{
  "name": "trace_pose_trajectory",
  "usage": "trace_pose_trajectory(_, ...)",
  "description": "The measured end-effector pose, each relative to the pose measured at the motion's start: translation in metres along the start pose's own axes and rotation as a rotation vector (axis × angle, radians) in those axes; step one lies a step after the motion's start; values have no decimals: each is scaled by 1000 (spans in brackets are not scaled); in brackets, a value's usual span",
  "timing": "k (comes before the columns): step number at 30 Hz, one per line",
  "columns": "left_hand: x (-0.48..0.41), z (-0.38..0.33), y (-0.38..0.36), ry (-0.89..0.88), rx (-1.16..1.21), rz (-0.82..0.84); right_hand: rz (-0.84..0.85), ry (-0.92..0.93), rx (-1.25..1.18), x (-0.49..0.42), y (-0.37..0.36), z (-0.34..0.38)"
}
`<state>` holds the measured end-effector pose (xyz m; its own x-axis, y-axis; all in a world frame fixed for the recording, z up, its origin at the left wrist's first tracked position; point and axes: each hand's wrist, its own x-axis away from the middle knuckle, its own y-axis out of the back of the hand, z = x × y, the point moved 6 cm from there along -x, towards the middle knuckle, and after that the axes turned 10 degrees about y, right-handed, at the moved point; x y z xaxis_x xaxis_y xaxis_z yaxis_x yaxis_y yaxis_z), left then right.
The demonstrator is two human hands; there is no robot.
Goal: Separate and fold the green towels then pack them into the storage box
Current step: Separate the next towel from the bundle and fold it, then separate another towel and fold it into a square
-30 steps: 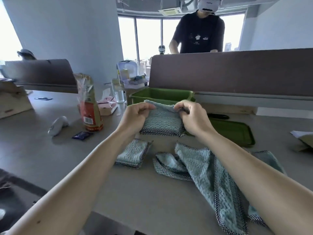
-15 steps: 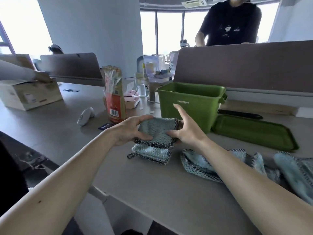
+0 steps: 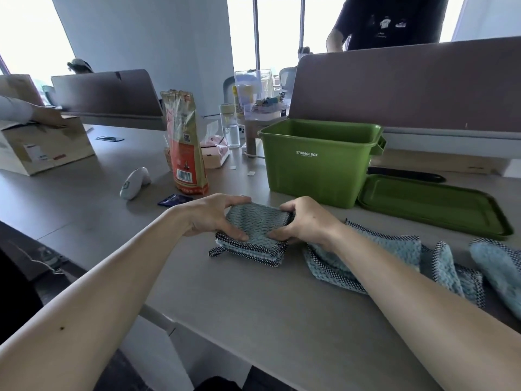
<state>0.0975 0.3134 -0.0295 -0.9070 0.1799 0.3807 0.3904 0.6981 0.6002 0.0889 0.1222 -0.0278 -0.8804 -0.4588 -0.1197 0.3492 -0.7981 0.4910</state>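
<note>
Stack-and-pack step, likely: left hand [image 3: 214,218] and right hand [image 3: 306,225] clasping towel stack [image 3: 253,221] by both sides on worktop [image 3: 253,306]; next, lift into open box [image 3: 318,167] at 1 o'clock; loose towels [image 3: 366,255] unfolded at 3 o'clock.

Folded towels [image 3: 255,221] stacked nr open box [image 3: 310,170], loose towels [image 3: 394,252] crumpled.

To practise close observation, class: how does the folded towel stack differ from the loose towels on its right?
The stack is folded square, edges aligned; the loose towels lie crumpled and spread. The left hand and right hand grip the stack; neither grips the loose towels. Both have teal weave and checked trim.
</note>
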Motion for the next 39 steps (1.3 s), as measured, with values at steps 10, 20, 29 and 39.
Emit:
trace_pose_trajectory(10, -8, -6, 8, 35, -65, -43, -54, -2, 92, -6, 2, -3)
trace_pose_trajectory(20, -5, -12, -6, -167, -293, -354, 27, 132, 459, -1, -9, 9)
trace_pose_trajectory(29, -23, 16, -25, -26, -443, -356, 296, -36, 665, 2, -36, -19)
trace_pose_trajectory(39, -9, -14, -21, -133, -501, -537, 248, -29, 599, 21, -10, 10)
